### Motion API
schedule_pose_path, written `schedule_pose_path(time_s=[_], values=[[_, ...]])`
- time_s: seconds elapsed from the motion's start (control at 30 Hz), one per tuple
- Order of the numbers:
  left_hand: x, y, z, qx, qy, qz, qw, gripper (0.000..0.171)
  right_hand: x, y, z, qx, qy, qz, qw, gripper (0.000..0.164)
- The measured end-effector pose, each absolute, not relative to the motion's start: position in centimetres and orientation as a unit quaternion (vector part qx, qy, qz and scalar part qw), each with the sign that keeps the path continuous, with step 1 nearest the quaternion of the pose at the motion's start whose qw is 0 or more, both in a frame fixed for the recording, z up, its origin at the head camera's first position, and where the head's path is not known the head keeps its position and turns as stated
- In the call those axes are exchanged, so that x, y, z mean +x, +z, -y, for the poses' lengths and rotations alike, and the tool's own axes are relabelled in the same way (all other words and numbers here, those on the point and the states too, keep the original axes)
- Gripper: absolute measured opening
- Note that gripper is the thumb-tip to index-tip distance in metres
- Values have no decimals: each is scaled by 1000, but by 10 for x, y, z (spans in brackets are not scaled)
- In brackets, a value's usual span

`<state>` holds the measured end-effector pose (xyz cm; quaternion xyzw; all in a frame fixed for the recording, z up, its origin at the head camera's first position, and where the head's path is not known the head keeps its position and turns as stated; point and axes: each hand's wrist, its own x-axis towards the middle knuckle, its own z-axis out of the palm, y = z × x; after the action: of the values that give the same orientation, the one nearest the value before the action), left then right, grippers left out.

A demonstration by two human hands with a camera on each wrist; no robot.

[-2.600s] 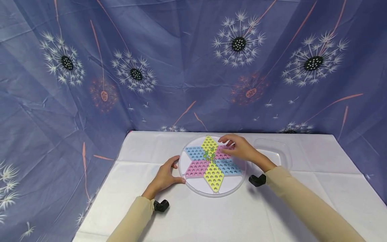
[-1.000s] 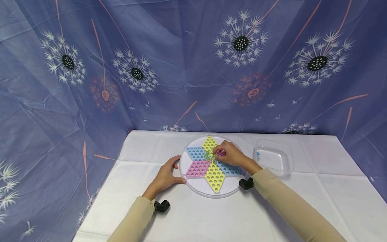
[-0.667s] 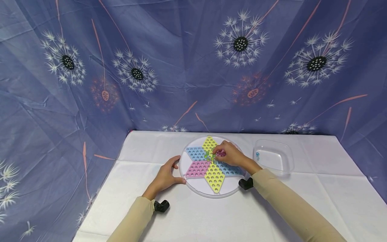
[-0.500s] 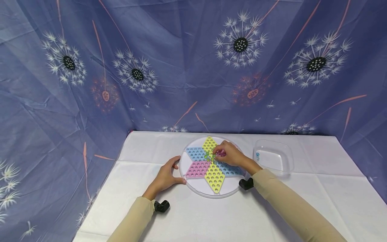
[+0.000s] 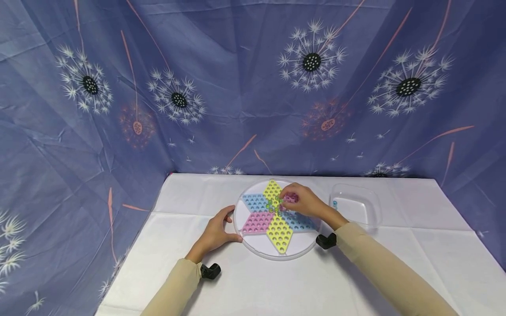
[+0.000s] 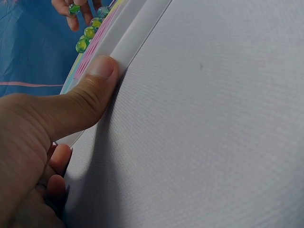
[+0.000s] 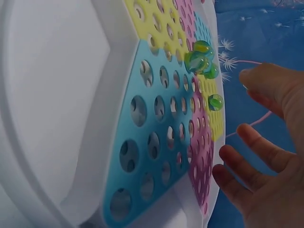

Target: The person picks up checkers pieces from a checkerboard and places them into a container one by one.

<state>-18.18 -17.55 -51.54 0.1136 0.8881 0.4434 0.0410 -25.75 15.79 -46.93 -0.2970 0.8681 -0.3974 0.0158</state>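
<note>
The right hand (image 5: 301,199) holds nothing, its fingers parted near a green marble (image 7: 216,102) on the Chinese checkers board (image 5: 257,244). The left hand (image 5: 215,229), thumb spread, touches its rim (image 6: 127,40).

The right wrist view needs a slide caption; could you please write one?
Right hand, fingers parted, near a multicoloured star board with clustered green marbles and one marble apart.

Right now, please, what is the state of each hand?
Left hand: holding the edge of the Chinese checkers board, thumb on the rim.
Right hand: open, holding nothing, beside the green-and-yellow marbles.
</note>
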Motion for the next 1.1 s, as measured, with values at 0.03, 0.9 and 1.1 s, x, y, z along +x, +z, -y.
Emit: schedule_pose_path(time_s=[0.03,0.9,1.1], values=[[-182,-516,176,115,442,-889,40,107,-257,-469,-159,-299,-400,-866,14,18],[-179,-515,174,106,452,-884,47,108,-244,-440,-212,-249,-413,-876,-2,16],[-179,-515,174,100,447,-888,47,108,-239,-433,-231,-245,-399,-883,-25,15]])
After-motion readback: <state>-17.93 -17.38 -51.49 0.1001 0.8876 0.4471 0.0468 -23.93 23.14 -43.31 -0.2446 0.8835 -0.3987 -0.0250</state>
